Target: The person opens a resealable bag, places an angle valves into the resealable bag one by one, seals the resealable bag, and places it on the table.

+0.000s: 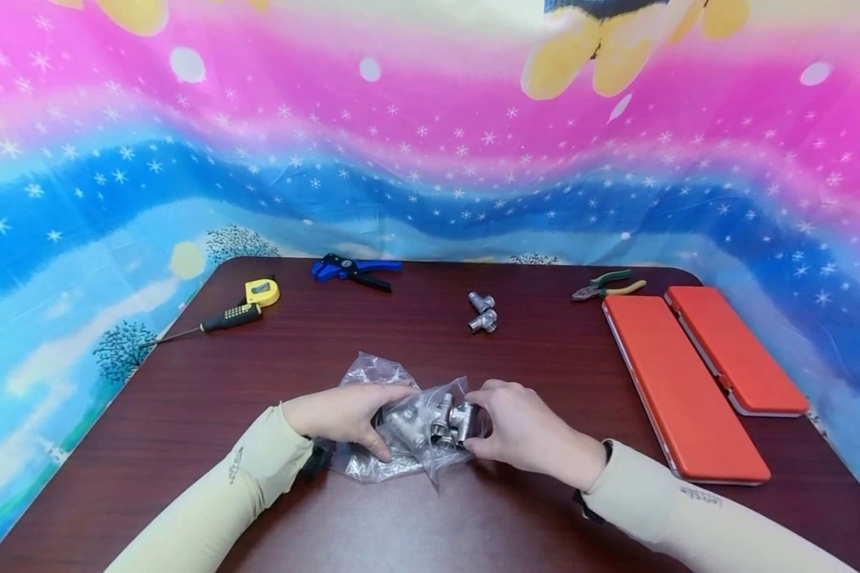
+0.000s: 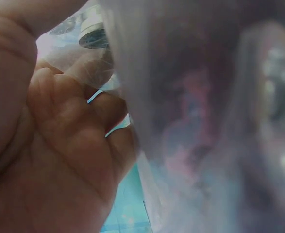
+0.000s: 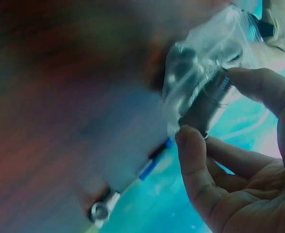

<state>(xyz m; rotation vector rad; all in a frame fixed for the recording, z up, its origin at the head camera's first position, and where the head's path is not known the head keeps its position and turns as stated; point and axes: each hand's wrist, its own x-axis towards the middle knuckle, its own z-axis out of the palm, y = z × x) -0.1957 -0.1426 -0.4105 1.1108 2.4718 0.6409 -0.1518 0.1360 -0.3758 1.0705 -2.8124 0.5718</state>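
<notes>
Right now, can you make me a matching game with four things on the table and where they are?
Things:
1. tape measure
2. orange cases
3. wire stripper
4. plastic bag

Places:
A. far edge, left of middle
B. between both hands, near edge
C. right side
D. far left corner, by the screwdriver

Pairs: 1-D, 2-C, 3-A, 4-B

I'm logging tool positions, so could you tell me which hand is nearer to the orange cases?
Right. The right hand pinches a fitting at the bag, closer to the orange cases; the left hand lies farther left.
</notes>
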